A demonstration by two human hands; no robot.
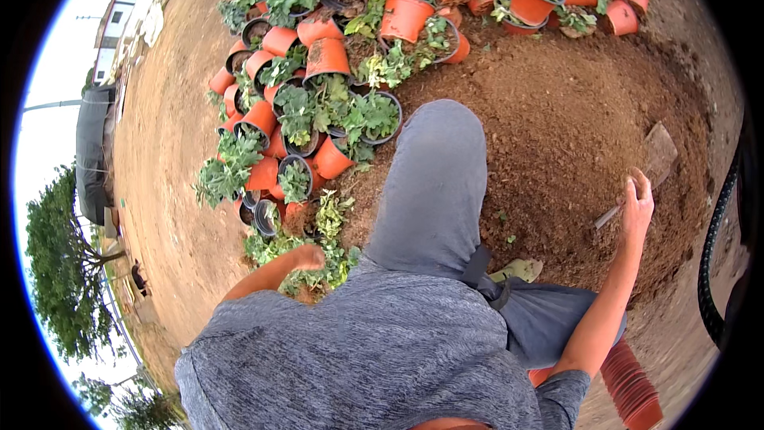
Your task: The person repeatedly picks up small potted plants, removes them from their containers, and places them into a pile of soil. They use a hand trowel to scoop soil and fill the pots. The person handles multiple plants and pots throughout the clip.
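My right hand (638, 200) is over the soil heap (555, 131), its fingers bent with a gap between them. A soil-dusted flat blade (661, 154) shows beyond the fingers and a thin handle end (607, 217) on the near side; they look like one small spade. The hand covers its middle, so whether it grips the tool or hovers over it is unclear. My left hand (309, 257), slightly blurred, is above leafy plants (331, 218) at the near end of the pot pile. Its fingers are mostly hidden, and nothing shows in it.
Tipped orange plastic pots (328, 57) with leafy plants are heaped ahead and to the left. My bent knee (444, 155) stands between pile and soil. Stacked red pots (632, 388) lie at lower right. A black braided hose or cable (710, 257) curves along the right edge.
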